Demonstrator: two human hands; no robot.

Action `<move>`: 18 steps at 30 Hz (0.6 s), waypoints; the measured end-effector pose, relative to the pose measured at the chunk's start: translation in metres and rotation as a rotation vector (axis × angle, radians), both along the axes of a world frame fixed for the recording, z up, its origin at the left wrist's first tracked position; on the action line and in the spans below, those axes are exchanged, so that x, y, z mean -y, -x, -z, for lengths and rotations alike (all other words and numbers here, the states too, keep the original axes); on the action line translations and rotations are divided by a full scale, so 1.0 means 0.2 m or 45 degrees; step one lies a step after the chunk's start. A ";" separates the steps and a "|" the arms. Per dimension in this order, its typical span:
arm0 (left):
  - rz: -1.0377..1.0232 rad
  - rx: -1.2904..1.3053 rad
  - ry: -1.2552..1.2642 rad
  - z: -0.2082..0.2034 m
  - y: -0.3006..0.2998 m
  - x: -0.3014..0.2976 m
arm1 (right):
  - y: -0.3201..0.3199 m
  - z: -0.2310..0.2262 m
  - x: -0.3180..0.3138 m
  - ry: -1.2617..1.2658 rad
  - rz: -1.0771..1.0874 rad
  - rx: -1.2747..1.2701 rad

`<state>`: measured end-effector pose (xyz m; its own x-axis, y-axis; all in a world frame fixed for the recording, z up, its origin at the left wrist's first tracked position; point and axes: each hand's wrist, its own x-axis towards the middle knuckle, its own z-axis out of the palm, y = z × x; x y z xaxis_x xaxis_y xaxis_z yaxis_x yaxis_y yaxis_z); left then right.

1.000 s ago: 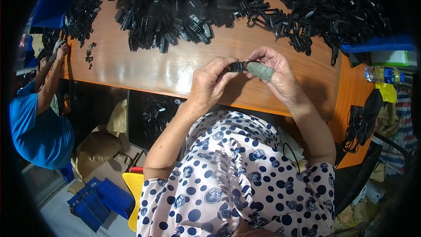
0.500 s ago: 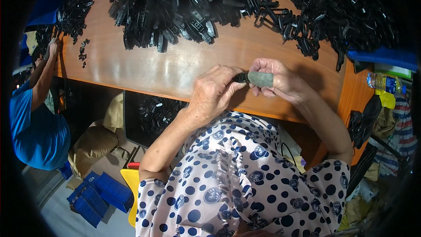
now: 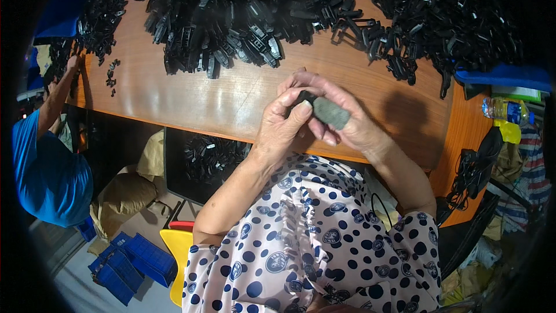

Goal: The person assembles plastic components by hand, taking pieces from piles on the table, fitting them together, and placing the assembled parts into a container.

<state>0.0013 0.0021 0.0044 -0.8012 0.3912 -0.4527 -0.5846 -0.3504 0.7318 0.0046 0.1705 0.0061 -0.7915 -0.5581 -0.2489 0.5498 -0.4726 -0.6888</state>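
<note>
Part heaps (image 3: 226, 17) on the far side of the table (image 3: 191, 98), small pieces (image 3: 112, 73) toward its left, left hand (image 3: 280, 123) and right hand (image 3: 359, 129) before the heaps, bottle (image 3: 508, 110) at right

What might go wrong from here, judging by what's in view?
The small dark piece is mostly hidden between the left hand and right hand, so a poor grip might go unnoticed and let it slip. Being close to the table's front edge, it could drop over. The grey-green finger cover on the right hand might dull feel for the piece.
</note>
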 end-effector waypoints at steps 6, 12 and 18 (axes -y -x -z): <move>0.104 -0.674 0.758 0.00 -0.16 0.34 | 0.02 0.07 -0.07 -0.696 -0.080 -0.806; 0.355 -1.463 1.893 -0.15 -0.06 0.56 | 0.33 0.07 -0.28 -2.213 0.184 -1.464; 0.344 -1.792 1.968 -0.01 0.40 0.38 | 0.45 0.17 -0.33 -2.376 0.272 -1.589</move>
